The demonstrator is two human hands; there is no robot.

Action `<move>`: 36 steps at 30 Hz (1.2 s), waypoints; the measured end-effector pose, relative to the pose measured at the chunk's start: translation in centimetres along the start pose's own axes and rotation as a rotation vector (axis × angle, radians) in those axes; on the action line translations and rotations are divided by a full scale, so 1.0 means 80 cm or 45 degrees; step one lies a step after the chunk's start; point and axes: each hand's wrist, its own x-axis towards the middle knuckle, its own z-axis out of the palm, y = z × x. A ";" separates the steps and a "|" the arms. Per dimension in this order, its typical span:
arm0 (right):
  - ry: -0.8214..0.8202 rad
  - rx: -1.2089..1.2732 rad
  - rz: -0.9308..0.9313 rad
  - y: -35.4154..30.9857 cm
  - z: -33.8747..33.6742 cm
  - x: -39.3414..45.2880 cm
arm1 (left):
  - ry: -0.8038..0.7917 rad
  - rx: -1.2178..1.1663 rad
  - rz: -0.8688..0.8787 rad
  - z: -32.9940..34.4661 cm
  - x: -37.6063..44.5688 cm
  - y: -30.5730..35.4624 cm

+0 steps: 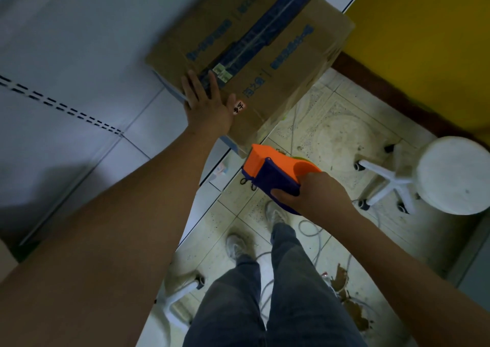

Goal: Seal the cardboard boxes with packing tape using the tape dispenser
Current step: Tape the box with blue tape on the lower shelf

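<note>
A brown cardboard box (278,54) with blue print lies on the corner of a pale table (79,68), part of it overhanging the edge. A dark strip of tape runs along its top seam. My left hand (206,102) lies flat on the near end of the box top, fingers straight and spread. My right hand (310,192) grips an orange and blue tape dispenser (273,171), held in the air just below the box's near corner, apart from the box.
A white round stool on castors (450,177) stands on the tiled floor to the right. A yellow wall (424,41) rises behind it. Cables and torn cardboard scraps (347,293) lie on the floor by my feet. Another stool base (175,299) stands lower left.
</note>
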 end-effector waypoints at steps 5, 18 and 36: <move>0.036 -0.004 0.074 0.006 -0.010 -0.015 | -0.123 -0.045 -0.049 -0.007 0.002 0.004; 0.057 -0.167 0.232 -0.022 0.033 0.045 | -0.086 -0.016 -0.004 0.001 0.008 -0.001; -0.084 0.251 0.491 0.090 0.120 0.008 | 0.289 0.171 0.603 0.027 -0.068 -0.018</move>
